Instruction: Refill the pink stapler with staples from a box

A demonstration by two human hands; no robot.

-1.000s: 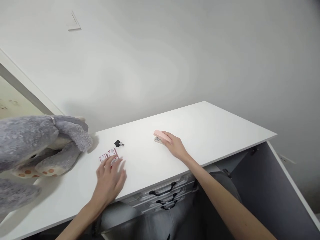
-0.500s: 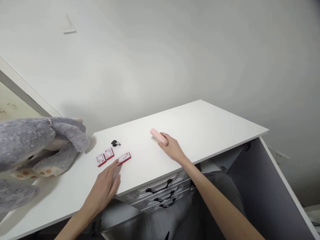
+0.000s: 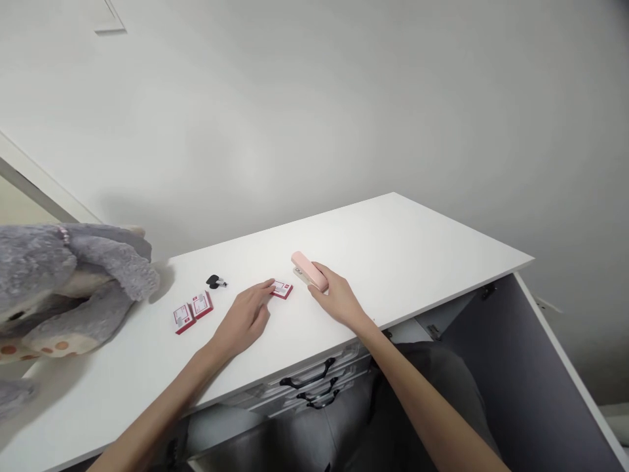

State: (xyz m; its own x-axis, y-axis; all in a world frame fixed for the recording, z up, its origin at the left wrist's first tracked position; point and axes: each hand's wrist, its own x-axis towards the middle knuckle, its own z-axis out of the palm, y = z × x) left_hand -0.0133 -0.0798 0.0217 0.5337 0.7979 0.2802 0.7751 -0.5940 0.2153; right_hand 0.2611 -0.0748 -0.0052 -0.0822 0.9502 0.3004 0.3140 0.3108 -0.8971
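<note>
A pink stapler (image 3: 309, 269) is in my right hand (image 3: 339, 298), thumb on the near side and fingers around its back end. Its front points up and left, with a gap between the top arm and the pale base. My left hand (image 3: 246, 319) lies low over the white tabletop, fingers stretched out and thumb apart. Its fingertips touch the left end of a small red-and-white box (image 3: 282, 289), probably staples, just left of the stapler.
Two similar red-and-white boxes, one left (image 3: 183, 318) and one right (image 3: 202, 304), lie side by side on the white desk (image 3: 403, 249). Behind them is a small black-and-silver item (image 3: 216, 282). A grey plush toy (image 3: 73, 282) sits far left. Black-handled drawers (image 3: 309, 375) are below.
My left hand has slid to the right, and the small box has moved with it, closer to the stapler. My right hand keeps its hold on the stapler. The camera view has shifted slightly.
</note>
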